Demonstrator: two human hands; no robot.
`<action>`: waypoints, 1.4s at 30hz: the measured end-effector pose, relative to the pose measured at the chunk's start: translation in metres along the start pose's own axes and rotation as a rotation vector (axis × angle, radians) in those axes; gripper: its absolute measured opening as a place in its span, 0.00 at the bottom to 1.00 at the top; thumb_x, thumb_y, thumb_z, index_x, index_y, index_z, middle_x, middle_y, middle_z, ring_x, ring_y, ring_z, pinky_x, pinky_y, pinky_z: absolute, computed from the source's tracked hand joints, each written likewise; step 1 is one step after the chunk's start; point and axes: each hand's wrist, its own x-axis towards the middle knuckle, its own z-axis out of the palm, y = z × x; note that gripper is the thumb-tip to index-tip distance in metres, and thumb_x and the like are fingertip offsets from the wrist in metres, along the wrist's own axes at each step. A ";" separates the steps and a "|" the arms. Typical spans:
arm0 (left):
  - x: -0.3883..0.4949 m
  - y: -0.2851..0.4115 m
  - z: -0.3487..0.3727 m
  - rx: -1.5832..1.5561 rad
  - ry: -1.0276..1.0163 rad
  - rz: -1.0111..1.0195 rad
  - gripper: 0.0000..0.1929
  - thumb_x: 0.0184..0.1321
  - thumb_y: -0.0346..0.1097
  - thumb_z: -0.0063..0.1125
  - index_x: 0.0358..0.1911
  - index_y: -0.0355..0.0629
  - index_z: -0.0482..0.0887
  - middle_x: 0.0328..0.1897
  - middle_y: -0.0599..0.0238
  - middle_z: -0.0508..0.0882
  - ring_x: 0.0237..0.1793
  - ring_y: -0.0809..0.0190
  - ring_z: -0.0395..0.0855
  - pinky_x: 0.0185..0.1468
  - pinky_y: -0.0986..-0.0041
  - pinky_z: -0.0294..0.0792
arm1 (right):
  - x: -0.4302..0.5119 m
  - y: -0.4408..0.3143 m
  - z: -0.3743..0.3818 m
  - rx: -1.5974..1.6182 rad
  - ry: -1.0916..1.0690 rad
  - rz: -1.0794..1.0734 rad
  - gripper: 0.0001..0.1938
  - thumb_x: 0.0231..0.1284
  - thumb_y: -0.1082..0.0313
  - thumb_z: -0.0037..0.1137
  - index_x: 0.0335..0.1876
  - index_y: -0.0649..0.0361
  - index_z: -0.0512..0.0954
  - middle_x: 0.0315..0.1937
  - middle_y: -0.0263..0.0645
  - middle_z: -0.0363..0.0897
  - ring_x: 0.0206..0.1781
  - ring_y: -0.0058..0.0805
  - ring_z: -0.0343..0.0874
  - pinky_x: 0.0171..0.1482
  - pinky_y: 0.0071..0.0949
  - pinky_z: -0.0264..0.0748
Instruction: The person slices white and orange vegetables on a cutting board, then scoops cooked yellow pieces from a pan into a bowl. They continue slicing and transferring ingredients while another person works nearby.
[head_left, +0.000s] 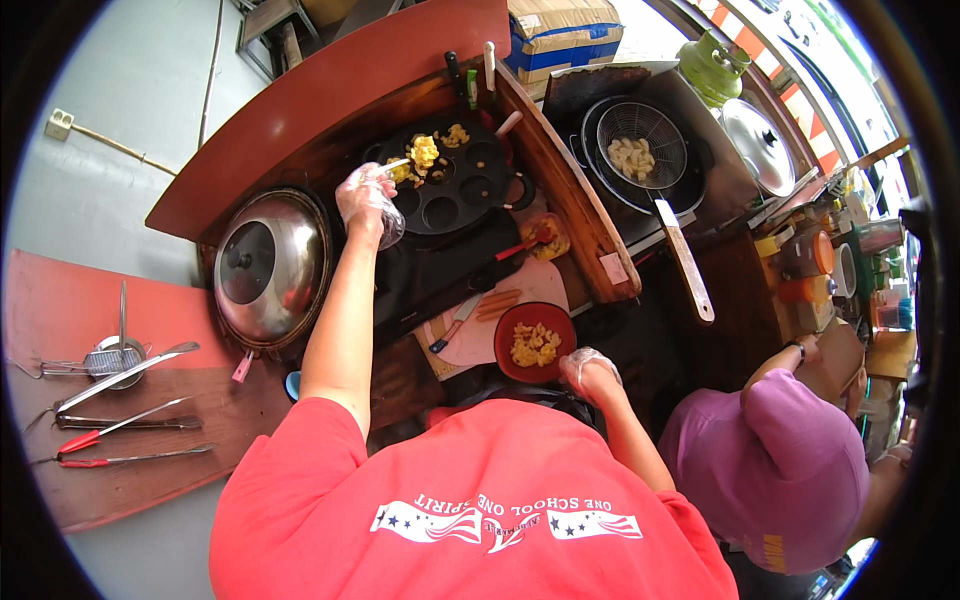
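Observation:
My left hand (365, 193), in a clear plastic glove, grips the pale handle of a utensil (397, 163). Yellow food (424, 152) sits at the utensil's far end, over a dark pan with round hollows (440, 214). More yellow pieces lie in and around the pan's upper hollows. My right hand (591, 369), gloved too, holds the right rim of a red bowl (505, 346) with pale yellow pieces in it. Under the bowl's left side is a pink cutting board (551, 281), bearing sausages (498, 304) and a knife (455, 324).
A lidded metal pan (296, 262) stands left of the stove. A wooden partition (570, 187) separates the dark pan from a wok with a wire strainer (643, 127). A red spoon (523, 245) rests in a food container. A person in a purple shirt (780, 465) is at the right.

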 end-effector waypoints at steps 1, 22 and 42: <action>-0.006 -0.003 0.003 0.068 -0.040 0.095 0.11 0.74 0.28 0.53 0.52 0.32 0.88 0.38 0.52 0.91 0.30 0.60 0.89 0.34 0.67 0.82 | 0.000 -0.001 0.000 -0.020 0.003 0.013 0.22 0.62 0.53 0.50 0.37 0.66 0.89 0.21 0.46 0.82 0.24 0.39 0.81 0.33 0.42 0.73; -0.038 -0.002 0.018 0.955 -0.308 1.096 0.13 0.64 0.24 0.57 0.50 0.40 0.89 0.45 0.49 0.91 0.44 0.43 0.90 0.51 0.55 0.81 | 0.003 -0.002 0.002 -0.118 0.003 -0.054 0.22 0.61 0.52 0.47 0.37 0.61 0.89 0.32 0.53 0.88 0.40 0.51 0.89 0.47 0.46 0.79; -0.024 -0.011 -0.016 1.357 0.015 0.778 0.09 0.64 0.27 0.56 0.45 0.41 0.88 0.35 0.50 0.90 0.40 0.42 0.88 0.46 0.52 0.80 | 0.002 0.015 0.015 -0.071 0.065 -0.048 0.21 0.60 0.53 0.49 0.36 0.64 0.88 0.31 0.54 0.87 0.38 0.52 0.87 0.44 0.46 0.78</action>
